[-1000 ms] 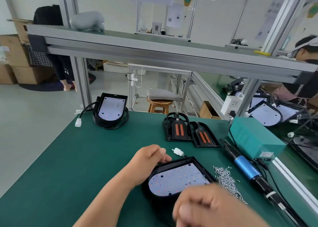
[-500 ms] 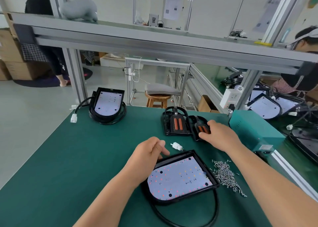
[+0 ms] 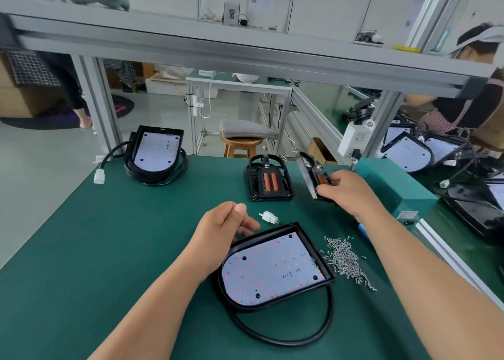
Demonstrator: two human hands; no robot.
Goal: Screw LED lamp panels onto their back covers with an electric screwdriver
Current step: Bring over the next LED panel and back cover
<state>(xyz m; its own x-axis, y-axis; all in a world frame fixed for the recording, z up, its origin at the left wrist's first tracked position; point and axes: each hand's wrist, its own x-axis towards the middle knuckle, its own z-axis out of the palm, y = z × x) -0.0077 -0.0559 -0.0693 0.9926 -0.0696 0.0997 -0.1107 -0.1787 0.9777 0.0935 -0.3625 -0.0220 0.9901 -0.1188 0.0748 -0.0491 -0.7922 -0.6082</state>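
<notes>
A white LED panel sits in its black back cover (image 3: 272, 268) on the green table, a black cable looping in front of it. My left hand (image 3: 222, 227) rests on the cover's far left edge. My right hand (image 3: 351, 192) grips a black back cover with orange strips (image 3: 313, 175) and holds it tilted up off the table. A second such cover (image 3: 268, 178) lies flat to its left. A pile of small screws (image 3: 345, 258) lies right of the panel. The electric screwdriver is mostly hidden behind my right forearm; only a blue bit (image 3: 362, 228) shows.
Another assembled lamp (image 3: 156, 152) with cable and white plug lies at the far left. A teal box (image 3: 395, 185) stands at the right edge. A white connector (image 3: 268, 217) lies by my left thumb. An aluminium shelf spans overhead. A person works at the bench to the right.
My right hand reached from the near panel to the far right cover, grasped it and tilted it up off the table. The left hand stayed on the panel's cover.
</notes>
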